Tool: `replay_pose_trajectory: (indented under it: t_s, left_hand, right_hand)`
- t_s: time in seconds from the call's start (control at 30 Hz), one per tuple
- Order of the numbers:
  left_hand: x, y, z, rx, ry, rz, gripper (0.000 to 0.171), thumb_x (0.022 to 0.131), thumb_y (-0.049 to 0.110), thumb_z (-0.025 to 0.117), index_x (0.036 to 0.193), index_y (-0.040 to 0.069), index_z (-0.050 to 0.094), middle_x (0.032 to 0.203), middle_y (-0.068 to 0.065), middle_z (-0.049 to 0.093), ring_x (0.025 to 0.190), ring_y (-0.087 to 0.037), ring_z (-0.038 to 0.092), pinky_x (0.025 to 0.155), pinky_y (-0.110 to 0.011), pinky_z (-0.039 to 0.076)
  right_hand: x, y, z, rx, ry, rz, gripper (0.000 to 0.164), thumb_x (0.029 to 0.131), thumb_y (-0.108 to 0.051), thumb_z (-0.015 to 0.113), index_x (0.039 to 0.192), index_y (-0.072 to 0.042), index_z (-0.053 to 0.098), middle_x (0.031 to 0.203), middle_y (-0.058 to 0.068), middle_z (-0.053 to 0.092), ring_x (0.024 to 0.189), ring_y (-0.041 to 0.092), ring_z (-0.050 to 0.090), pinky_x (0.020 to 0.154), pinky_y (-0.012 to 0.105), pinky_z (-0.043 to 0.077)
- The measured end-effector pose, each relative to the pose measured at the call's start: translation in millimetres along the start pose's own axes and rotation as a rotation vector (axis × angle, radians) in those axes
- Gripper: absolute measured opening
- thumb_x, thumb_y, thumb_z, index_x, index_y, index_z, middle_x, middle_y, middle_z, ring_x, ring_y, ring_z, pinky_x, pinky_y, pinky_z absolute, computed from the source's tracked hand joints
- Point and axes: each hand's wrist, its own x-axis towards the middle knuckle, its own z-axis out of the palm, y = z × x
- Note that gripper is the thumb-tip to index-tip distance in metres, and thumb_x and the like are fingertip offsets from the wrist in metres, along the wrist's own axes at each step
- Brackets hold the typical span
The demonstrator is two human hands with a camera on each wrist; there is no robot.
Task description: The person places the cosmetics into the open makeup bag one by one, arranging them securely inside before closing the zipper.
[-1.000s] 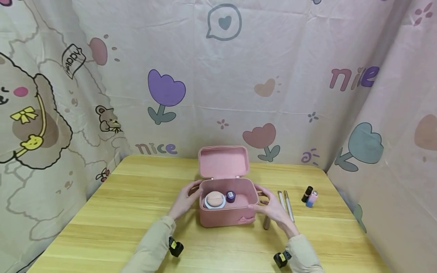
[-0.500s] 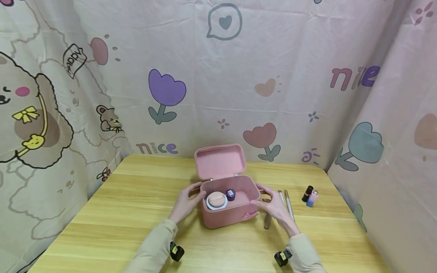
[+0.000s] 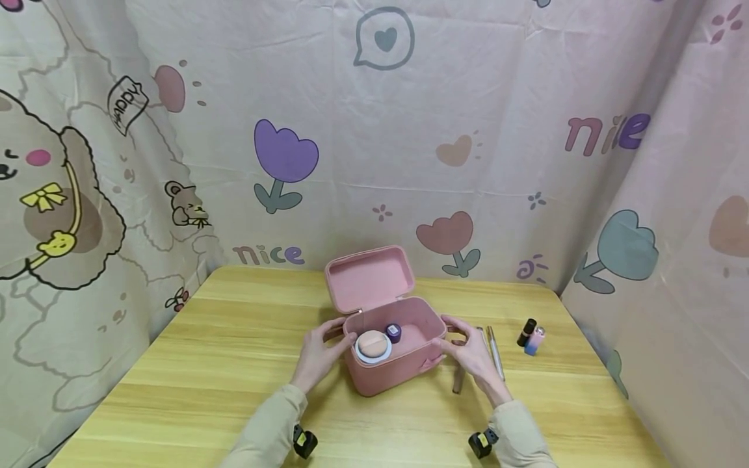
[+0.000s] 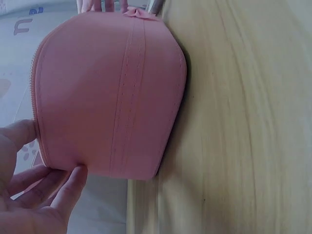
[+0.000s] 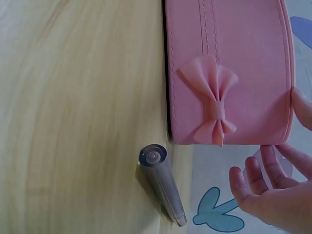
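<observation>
A pink cosmetic case (image 3: 383, 375) sits at an angle on the table, its lid (image 3: 370, 279) raised at the back. On its left end, my left hand (image 3: 318, 356) grips the case, thumb at the zipped rim and fingers against the side wall. My right hand (image 3: 473, 356) holds the opposite end, thumb at the front rim, fingertips at the side. Inside lie a beige powder puff (image 3: 372, 343) on a round white item and a small purple jar (image 3: 393, 333). A pink bow (image 5: 214, 100) decorates the front wall in the right wrist view.
Beside the case, under my right hand, lies a grey-brown tube (image 5: 163, 183). Slim silvery sticks (image 3: 496, 354) lie just past that hand. Farther right are a black tube (image 3: 528, 330) and a pink-and-blue tube (image 3: 534, 341). A printed curtain (image 3: 374, 130) hangs behind the wooden table (image 3: 234, 364).
Between my hands the case has turned counterclockwise: its left front corner has come nearer and its lid has swung left. The puff and jar have shifted along with it.
</observation>
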Motion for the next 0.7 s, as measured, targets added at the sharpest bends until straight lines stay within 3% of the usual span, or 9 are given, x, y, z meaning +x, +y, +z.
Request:
replay_pose_trajectory:
  t_s: [0.23,0.43,0.57,0.7]
  left_hand:
    - [-3.3,1.5,3.8,-0.016,0.037,0.005,0.045,0.087,0.019,0.079,0.124,-0.003,0.067,0.119,-0.022,0.072,0.110,-0.036,0.070,0.092,-0.044,0.060]
    - [-2.8,1.1,5.0,-0.083,0.028,-0.009,0.045,0.087,0.016,0.078,0.126,-0.005,0.065,0.122,-0.025,0.069,0.113,-0.037,0.069,0.092,-0.042,0.060]
    - [-2.9,0.9,3.0,0.020,0.039,0.040,0.044,0.088,0.018,0.078,0.126,-0.002,0.066,0.119,-0.020,0.071,0.108,-0.033,0.071,0.095,-0.043,0.059]
    - [2.9,3.3,-3.3,0.149,0.125,0.144,0.038,0.088,0.016,0.077,0.120,-0.001,0.068,0.108,-0.014,0.072,0.097,-0.027,0.068,0.089,-0.044,0.057]
  right_hand:
    - [-4,-3,3,-0.012,0.062,-0.004,0.057,0.086,-0.009,0.078,0.138,0.000,0.058,0.138,0.021,0.061,0.125,0.032,0.053,0.108,0.049,0.045]
    - [-8,-9,13,0.015,0.095,0.008,0.069,0.085,-0.012,0.079,0.145,0.005,0.048,0.145,0.024,0.050,0.128,0.036,0.049,0.109,0.049,0.044]
    - [-7,-10,22,-0.022,0.101,0.016,0.079,0.084,-0.015,0.080,0.149,0.006,0.040,0.143,0.025,0.046,0.126,0.035,0.048,0.104,0.047,0.046]
    - [-6,-10,26,-0.039,0.098,0.028,0.078,0.085,-0.015,0.079,0.149,0.005,0.040,0.142,0.024,0.044,0.126,0.035,0.046,0.103,0.049,0.045]
